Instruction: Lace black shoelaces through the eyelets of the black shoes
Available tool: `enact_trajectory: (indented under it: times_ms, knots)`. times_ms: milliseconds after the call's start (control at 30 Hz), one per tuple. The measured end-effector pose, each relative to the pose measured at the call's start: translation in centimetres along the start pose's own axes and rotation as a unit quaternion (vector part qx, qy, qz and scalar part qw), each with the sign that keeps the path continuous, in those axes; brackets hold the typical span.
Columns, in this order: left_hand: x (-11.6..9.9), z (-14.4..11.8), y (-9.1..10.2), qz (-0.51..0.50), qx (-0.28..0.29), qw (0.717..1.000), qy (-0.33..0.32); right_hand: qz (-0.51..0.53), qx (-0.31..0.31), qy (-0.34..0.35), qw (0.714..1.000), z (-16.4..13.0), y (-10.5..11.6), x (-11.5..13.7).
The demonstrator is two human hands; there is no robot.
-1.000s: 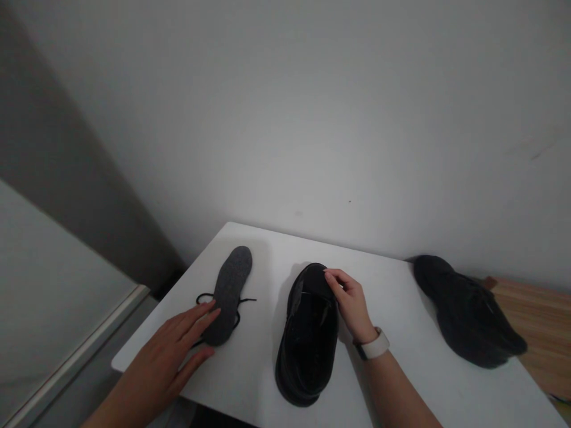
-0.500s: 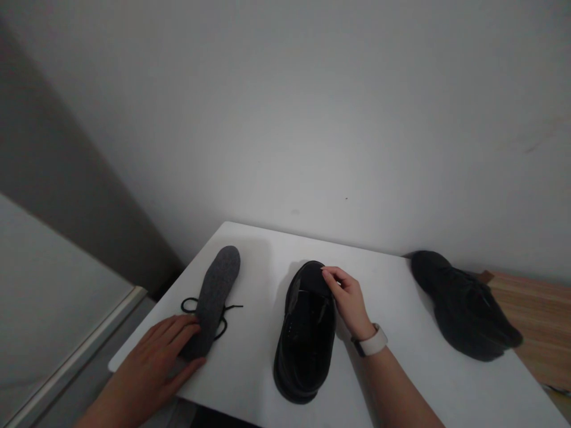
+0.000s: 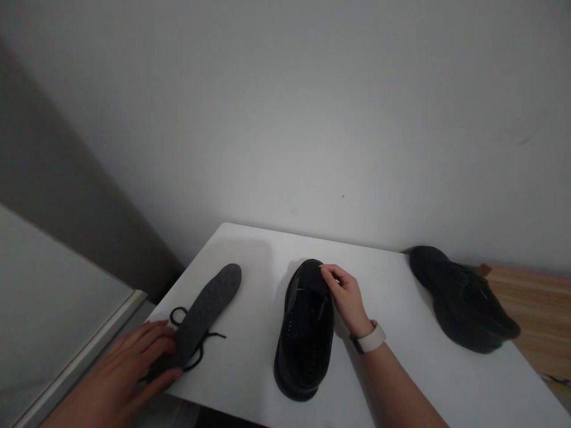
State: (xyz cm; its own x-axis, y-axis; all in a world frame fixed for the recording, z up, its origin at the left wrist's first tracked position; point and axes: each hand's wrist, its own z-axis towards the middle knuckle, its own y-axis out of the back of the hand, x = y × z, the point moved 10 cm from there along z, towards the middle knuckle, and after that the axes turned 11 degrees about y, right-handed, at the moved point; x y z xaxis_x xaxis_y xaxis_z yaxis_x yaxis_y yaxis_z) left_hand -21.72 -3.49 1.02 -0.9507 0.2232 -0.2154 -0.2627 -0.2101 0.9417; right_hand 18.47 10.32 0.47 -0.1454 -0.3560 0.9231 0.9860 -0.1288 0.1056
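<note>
White wall fills the upper part of the head view, and below it a white bench (image 3: 392, 297) juts out from the wall, with a strip of wooden surface (image 3: 530, 297) at its right end.

At the near left corner of the bench lies a grey insole (image 3: 203, 314), flat, its long axis running from near-left to far-right, toe end pointing away toward the wall. A black lace (image 3: 196, 345) loops out from under it on both sides. The left hand (image 3: 127, 371) lies on the heel end of the insole, fingers spread flat along it and thumb alongside the near edge (resting on it, not closed around it). So the insole stretches away from this hand, up and to the right.

Just right of the insole, apart from it, stands a black shoe (image 3: 306, 333), toe toward the wall and heel toward the person. The right hand (image 3: 348, 300), a pale watch (image 3: 369, 340) on its wrist, has its fingertips pinched on the shoe at the far end of the opening. This hand is the nearer to the shoe, the left to the insole.

Well off to the right, a second dark shoe (image 3: 461, 303) lies at the bench's edge by the wall.
</note>
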Motion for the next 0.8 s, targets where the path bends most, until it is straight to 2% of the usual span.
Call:
enact_trajectory:
  times_ms: [133,233,300,467,533,600,667,800]
  knots:
    - [-3.9,2.6,1.7,-0.039,-0.05,0.998,-0.014,0.005,0.004,0.005,1.0,-0.1,-0.2,0.2]
    - [-8.4,4.7,1.5,-0.112,-0.024,0.993,-0.013,0.006,0.007,0.009,1.0,-0.1,-0.2,0.4]
    - [-11.0,6.1,0.6,-0.166,0.008,0.986,0.014,0.006,0.009,0.012,1.0,-0.1,-0.1,0.5]
    - [-16.8,8.3,-4.2,-0.305,0.189,0.931,0.061,0.006,0.017,0.019,1.0,-0.4,-0.2,0.8]
    - [-18.2,8.8,-5.4,-0.337,0.237,0.908,0.078,0.007,0.015,0.023,1.0,-0.6,-0.3,1.0]
    - [-18.9,9.3,-6.0,-0.345,0.26,0.897,0.094,0.008,0.009,0.026,1.0,-0.8,-0.4,1.2]
    - [-19.2,9.8,-6.0,-0.33,0.259,0.902,0.105,0.01,0.002,0.029,1.0,-1.0,-0.5,1.4]
    - [-19.8,10.7,-5.8,-0.261,0.231,0.933,0.091,0.013,-0.015,0.038,0.999,-1.2,-0.4,1.7]
